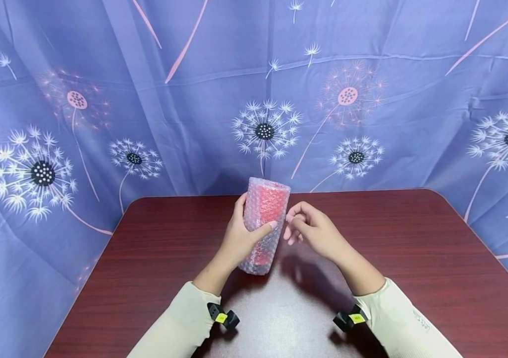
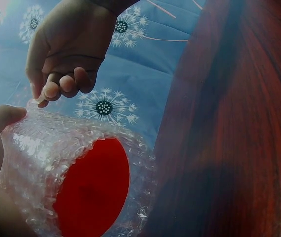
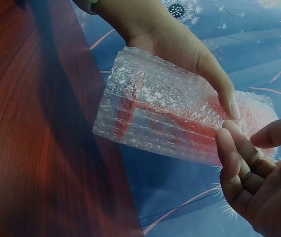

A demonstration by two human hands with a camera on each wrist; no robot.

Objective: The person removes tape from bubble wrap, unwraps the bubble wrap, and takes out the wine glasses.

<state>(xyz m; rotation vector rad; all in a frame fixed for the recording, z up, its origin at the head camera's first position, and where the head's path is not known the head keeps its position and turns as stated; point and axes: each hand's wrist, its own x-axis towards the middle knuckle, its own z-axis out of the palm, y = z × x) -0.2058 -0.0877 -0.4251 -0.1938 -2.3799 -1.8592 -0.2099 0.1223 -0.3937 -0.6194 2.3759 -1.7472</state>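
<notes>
A tall red object wrapped in clear bubble wrap (image 1: 269, 199) leans slightly over the table in the head view. My left hand (image 1: 239, 237) grips it from the left, thumb across the front and fingers behind. In the left wrist view, the round red end (image 2: 96, 187) shows inside the wrap's open rim. At the package's right edge, my right hand (image 1: 314, 229) pinches a bit of the bubble wrap (image 2: 52, 131) between thumb and index finger. Its other fingers are curled. Red parts (image 3: 190, 123) show through the wrap in the right wrist view.
The dark red wooden table (image 1: 169, 238) lies under both hands. A blue cloth with a dandelion pattern (image 1: 200, 124) hangs behind its far edge and along both sides. Small black cameras (image 1: 222, 315) sit on both wrists, over pale sleeves.
</notes>
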